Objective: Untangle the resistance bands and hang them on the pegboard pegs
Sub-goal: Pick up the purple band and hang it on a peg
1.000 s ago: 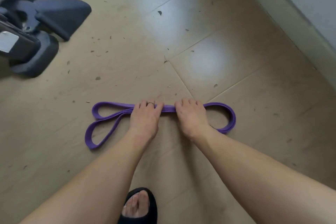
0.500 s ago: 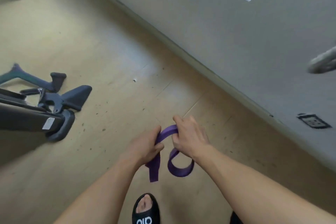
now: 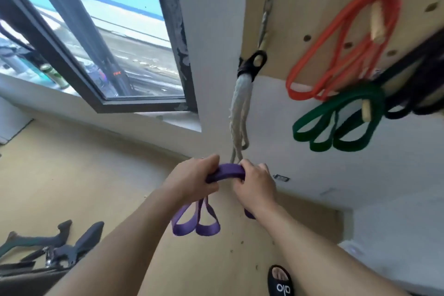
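Note:
A folded purple resistance band (image 3: 225, 172) is held in the air between both hands, its loops dangling below. My left hand (image 3: 192, 180) grips its left side and my right hand (image 3: 255, 185) grips its right side. Up on the right is the wooden pegboard (image 3: 300, 7). An orange band (image 3: 336, 55) hangs from a wooden peg (image 3: 377, 20). Below it a green band (image 3: 336, 125) hangs on another peg (image 3: 366, 109). Dark bands (image 3: 413, 94) hang at the far right edge.
A white rope (image 3: 239, 108) on a chain hangs from the pegboard's left edge, just above my hands. A window (image 3: 96, 31) is at the left. Dark exercise equipment (image 3: 48, 252) lies on the floor at lower left. A sandalled foot (image 3: 281, 281) is below.
The purple band went from flat on the floor to folded and lifted in both hands. My view rose from the floor to the wall, bringing the pegboard and window into sight.

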The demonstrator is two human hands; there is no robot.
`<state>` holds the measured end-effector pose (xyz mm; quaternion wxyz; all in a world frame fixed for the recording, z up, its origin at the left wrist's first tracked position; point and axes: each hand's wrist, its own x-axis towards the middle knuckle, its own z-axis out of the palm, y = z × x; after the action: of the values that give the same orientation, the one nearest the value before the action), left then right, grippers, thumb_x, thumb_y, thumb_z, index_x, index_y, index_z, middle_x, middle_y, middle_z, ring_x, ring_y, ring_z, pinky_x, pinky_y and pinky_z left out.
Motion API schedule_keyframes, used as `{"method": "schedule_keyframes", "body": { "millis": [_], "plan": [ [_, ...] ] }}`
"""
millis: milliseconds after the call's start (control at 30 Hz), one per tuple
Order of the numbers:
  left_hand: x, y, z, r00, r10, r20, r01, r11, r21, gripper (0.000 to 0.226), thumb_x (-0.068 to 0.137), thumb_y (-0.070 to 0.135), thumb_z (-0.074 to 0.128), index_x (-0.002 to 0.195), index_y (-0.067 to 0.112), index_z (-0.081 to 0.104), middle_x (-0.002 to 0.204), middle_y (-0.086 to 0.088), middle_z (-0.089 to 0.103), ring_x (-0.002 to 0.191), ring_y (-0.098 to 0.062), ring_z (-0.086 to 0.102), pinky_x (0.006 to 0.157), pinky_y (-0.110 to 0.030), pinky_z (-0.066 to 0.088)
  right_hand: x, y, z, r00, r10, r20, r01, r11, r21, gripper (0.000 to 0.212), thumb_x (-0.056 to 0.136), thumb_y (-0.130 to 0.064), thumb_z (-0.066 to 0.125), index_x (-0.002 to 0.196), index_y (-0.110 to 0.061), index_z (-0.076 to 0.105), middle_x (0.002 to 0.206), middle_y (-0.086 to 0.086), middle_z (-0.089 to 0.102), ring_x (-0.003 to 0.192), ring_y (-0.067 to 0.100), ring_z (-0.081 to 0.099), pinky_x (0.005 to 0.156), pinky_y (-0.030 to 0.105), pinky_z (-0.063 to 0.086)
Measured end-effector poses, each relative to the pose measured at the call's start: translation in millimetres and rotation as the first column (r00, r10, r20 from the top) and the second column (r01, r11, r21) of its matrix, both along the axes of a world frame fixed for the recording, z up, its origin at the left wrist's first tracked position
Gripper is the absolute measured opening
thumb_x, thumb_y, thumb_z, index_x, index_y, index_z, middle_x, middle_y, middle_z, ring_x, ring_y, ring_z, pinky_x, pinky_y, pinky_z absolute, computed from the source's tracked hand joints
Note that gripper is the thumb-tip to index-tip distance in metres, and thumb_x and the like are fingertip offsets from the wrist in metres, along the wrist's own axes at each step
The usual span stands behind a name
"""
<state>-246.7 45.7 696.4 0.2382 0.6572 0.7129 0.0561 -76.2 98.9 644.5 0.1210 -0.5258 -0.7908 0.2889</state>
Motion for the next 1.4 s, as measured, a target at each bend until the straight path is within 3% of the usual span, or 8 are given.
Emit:
{"method": "schedule_keyframes", "body": {
  "millis": [267,400,533,667,900,1133,1267,1400],
  "plan": [
    [110,65,111,0.928,-0.373,-0.015,0.372,0.924,0.087,0.032,0.094,0.031,0.066,0.099,0.022,0.035,0.087,0.001,0.062,0.072,-0.019,0.057,0.057,-0.02,0.04,120,17,98,0.971,-0.234,-0.053,0.239,0.955,0.175,0.013,0.082,-0.027,0.063,0.08,-0.026,0.051,0.068,-0.016,0.045,0.08,0.018,0.047,0.063,0.03,0.036],
    [162,94,136,0.888,-0.459,0.009,0.453,0.88,0.143,0.034,0.094,0.028,0.066,0.099,0.023,0.033,0.092,0.001,0.067,0.075,-0.02,0.063,0.07,-0.034,0.055,173,35,126,0.957,-0.278,-0.08,0.289,0.918,0.273,0.017,0.083,-0.031,0.057,0.097,-0.028,0.066,0.083,-0.013,0.067,0.082,0.012,0.045,0.067,0.024,0.036],
    [214,122,149,0.865,-0.502,0.016,0.488,0.847,0.212,0.033,0.091,0.033,0.067,0.097,0.025,0.035,0.083,0.005,0.063,0.067,-0.015,0.057,0.061,-0.024,0.047,222,51,153,0.952,-0.288,-0.107,0.307,0.884,0.352,0.04,0.079,-0.04,0.038,0.103,-0.028,0.067,0.082,-0.013,0.068,0.08,0.014,0.047,0.063,0.024,0.036],
    [259,144,157,0.84,-0.539,0.057,0.514,0.827,0.228,0.033,0.092,0.033,0.067,0.097,0.024,0.037,0.083,0.003,0.063,0.065,-0.014,0.054,0.063,-0.027,0.048,268,68,162,0.945,-0.305,-0.115,0.326,0.88,0.345,0.03,0.08,-0.034,0.044,0.098,-0.024,0.066,0.08,-0.011,0.066,0.082,0.015,0.052,0.066,0.024,0.04],
    [318,172,148,0.854,-0.52,0.006,0.492,0.811,0.315,0.027,0.092,0.031,0.064,0.103,0.023,0.04,0.076,0.002,0.058,0.069,-0.021,0.054,0.063,-0.042,0.051,326,100,161,0.918,-0.377,-0.125,0.396,0.895,0.207,0.01,0.085,-0.023,0.065,0.092,-0.027,0.058,0.076,-0.012,0.06,0.068,0.009,0.053,0.057,0.016,0.035],
    [356,191,143,0.892,-0.445,-0.079,0.446,0.838,0.315,0.034,0.086,0.028,0.063,0.104,0.031,0.035,0.073,0.011,0.045,0.064,-0.014,0.044,0.052,-0.026,0.03,361,121,165,0.917,-0.39,-0.082,0.398,0.895,0.201,0.014,0.084,-0.022,0.063,0.09,-0.032,0.054,0.074,-0.013,0.06,0.063,0.008,0.052,0.055,0.017,0.034],
    [366,200,140,0.909,-0.409,-0.082,0.415,0.866,0.28,0.049,0.083,0.022,0.066,0.097,0.038,0.023,0.08,0.011,0.048,0.068,-0.014,0.046,0.057,-0.026,0.034,367,133,165,0.918,-0.38,-0.113,0.394,0.907,0.146,0.015,0.087,-0.022,0.064,0.096,-0.032,0.058,0.082,-0.014,0.062,0.067,0.006,0.052,0.058,0.013,0.031],
    [369,212,134,0.938,-0.338,-0.072,0.343,0.882,0.322,0.038,0.086,0.019,0.064,0.109,0.03,0.036,0.08,0.013,0.043,0.075,-0.015,0.047,0.059,-0.026,0.038,363,150,164,0.885,-0.416,-0.211,0.43,0.903,0.023,0.021,0.086,-0.019,0.07,0.1,-0.03,0.06,0.09,-0.01,0.065,0.079,0.01,0.06,0.066,0.02,0.042]
  ]
}}
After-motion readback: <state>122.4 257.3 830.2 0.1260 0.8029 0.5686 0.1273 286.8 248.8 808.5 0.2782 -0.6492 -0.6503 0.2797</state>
